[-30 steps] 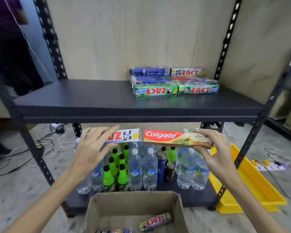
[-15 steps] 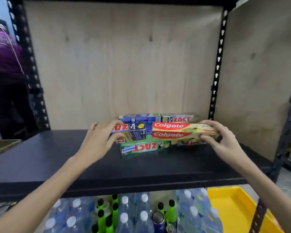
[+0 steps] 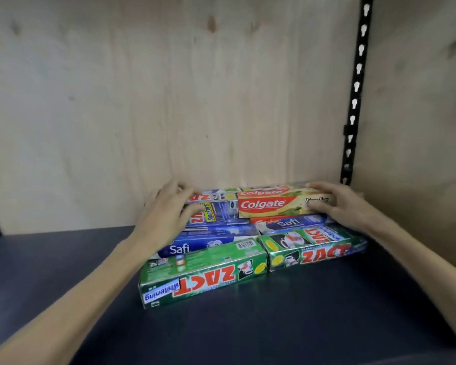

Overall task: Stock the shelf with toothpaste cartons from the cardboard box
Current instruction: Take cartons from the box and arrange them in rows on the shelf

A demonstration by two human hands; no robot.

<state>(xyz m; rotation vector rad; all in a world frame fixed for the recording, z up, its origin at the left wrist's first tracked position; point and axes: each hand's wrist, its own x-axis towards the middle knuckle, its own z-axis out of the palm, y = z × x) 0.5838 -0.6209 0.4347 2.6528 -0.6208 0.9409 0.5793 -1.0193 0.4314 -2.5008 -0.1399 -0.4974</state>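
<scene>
toothpaste cartons [image 3: 250, 233] stacked on shelf [image 3: 248, 327]

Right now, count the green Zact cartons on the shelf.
2. One green Zact carton lies at the front left of the stack; the other green Zact carton lies beside it at the front right. More may be hidden behind the stack.

The Colgate carton [image 3: 279, 204] lies atop the stack; the Smokers carton [image 3: 216, 210] sits touching its left, two Zact cartons [image 3: 203, 275] before it, lower.
</scene>
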